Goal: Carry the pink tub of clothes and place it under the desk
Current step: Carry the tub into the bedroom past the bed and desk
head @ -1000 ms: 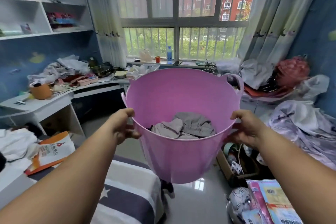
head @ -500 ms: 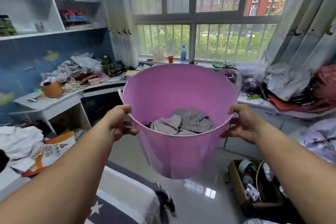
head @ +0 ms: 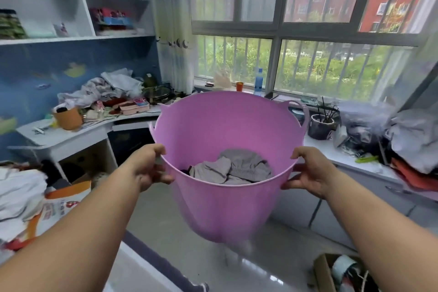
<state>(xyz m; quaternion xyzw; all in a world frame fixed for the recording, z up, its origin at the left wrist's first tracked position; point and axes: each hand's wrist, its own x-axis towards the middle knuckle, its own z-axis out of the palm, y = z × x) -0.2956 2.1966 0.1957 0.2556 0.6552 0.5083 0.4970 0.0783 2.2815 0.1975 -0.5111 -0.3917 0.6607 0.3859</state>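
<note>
Grip: left hand (head: 148,167) and right hand (head: 309,173) each clamp the near rim of the pink tub (head: 227,197), fingers curled round the edge, one hand per side.
Tub: held up in the air above the glossy floor (head: 166,227), tilted so the opening faces the camera, in front of the window (head: 296,31).
Desk: white desk (head: 71,135) to the left, top cluttered, well apart from the tub.
Clothes: grey clothes (head: 237,168) bunched at the tub's bottom.
Bottle: blue bottle (head: 258,82) on the windowsill behind the tub.
</note>
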